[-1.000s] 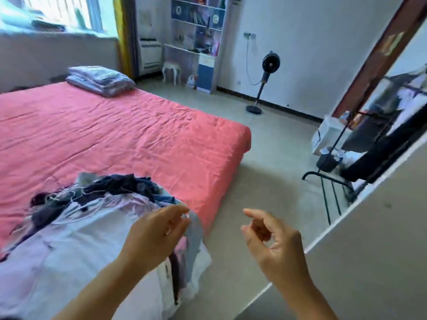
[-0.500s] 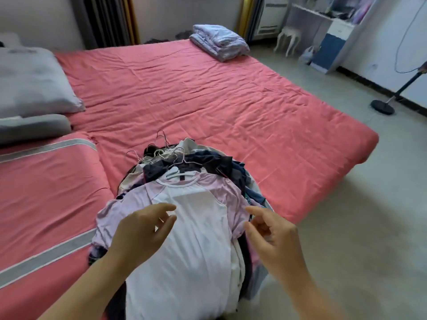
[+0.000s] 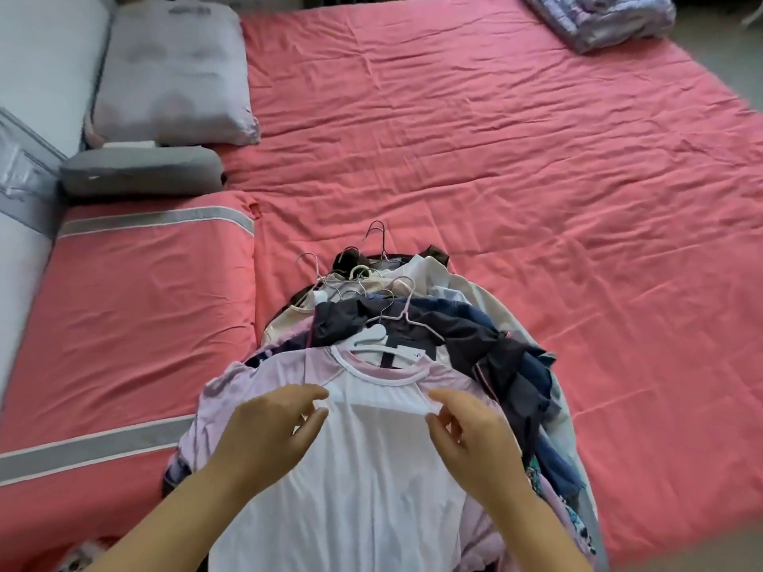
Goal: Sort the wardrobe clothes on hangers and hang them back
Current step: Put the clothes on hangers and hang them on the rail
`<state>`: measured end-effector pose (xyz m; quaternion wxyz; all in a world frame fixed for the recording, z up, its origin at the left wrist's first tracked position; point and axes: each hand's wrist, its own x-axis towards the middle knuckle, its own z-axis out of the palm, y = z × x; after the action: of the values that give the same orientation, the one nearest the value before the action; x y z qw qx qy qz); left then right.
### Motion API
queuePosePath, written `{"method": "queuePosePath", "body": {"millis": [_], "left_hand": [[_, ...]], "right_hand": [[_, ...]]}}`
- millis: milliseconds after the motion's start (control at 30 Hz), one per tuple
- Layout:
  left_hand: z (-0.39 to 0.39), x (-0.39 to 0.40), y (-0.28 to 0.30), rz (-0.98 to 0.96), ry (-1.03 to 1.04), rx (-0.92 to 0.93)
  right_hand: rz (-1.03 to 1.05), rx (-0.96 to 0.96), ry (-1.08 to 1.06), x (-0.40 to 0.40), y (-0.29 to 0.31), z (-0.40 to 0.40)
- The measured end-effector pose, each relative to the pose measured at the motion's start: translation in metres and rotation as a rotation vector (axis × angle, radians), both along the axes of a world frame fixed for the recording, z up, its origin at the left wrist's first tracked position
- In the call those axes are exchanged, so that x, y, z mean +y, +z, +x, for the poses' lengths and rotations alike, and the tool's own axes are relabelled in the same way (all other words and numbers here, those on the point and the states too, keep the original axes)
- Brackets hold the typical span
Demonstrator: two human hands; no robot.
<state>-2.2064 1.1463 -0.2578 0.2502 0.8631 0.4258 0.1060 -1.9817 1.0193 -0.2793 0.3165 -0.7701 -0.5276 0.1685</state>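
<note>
A pile of clothes on hangers (image 3: 475, 336) lies on the near part of the pink bed (image 3: 536, 179). On top is a white T-shirt with lilac sleeves (image 3: 371, 468) on a white plastic hanger (image 3: 371, 336). Dark navy garments and several wire hanger hooks (image 3: 377, 233) stick out behind it. My left hand (image 3: 268, 435) and my right hand (image 3: 475, 439) are over the shirt's chest. Their fingers are loosely curled, with the tips at the fabric on either side of a crease. Neither hand plainly grips anything.
A pink quilt with grey stripes (image 3: 124, 303) lies to the left of the pile. A pale pillow (image 3: 173, 76) and a grey pillow (image 3: 140, 173) sit at the headboard. A folded striped blanket (image 3: 598, 18) rests at the far right corner.
The view swung left from the room and clothes rack to look down on the bed. Both hands moved forward over the white shirt and closer to its collar.
</note>
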Motion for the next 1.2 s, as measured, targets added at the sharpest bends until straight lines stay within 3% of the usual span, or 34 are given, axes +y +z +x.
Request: {"method": "queuePosePath", "body": {"millis": [133, 367, 533, 733, 867, 967, 1100, 1200], "left_hand": [[0.026, 0.020, -0.042, -0.022, 0.049, 0.105], [0.033, 0.033, -0.075, -0.088, 0.108, 0.213], [0.022, 0.038, -0.073, -0.116, 0.125, 0.223], [0.012, 0.054, -0.040, 0.020, 0.073, 0.164], [0.012, 0.061, -0.021, 0.003, -0.008, 0.087], [0.009, 0.053, -0.003, 0.021, -0.165, 0.040], [0.003, 0.029, 0.025, 0.035, -0.369, 0.005], [0.001, -0.001, 0.047, 0.123, -0.539, -0.075]], "right_hand": [[-0.087, -0.051, -0.004, 0.043, -0.057, 0.040], [-0.384, -0.388, 0.077, 0.084, -0.125, 0.052], [-0.407, -0.281, -0.026, 0.081, -0.136, 0.047], [-0.183, -0.216, -0.165, 0.056, -0.081, 0.034], [-0.352, -0.143, -0.299, 0.031, -0.023, 0.017], [-0.308, -0.079, -0.474, -0.008, 0.028, -0.010], [-0.320, 0.141, -0.559, -0.076, 0.079, -0.047], [-0.201, 0.243, -0.623, -0.135, 0.118, -0.088]]}}
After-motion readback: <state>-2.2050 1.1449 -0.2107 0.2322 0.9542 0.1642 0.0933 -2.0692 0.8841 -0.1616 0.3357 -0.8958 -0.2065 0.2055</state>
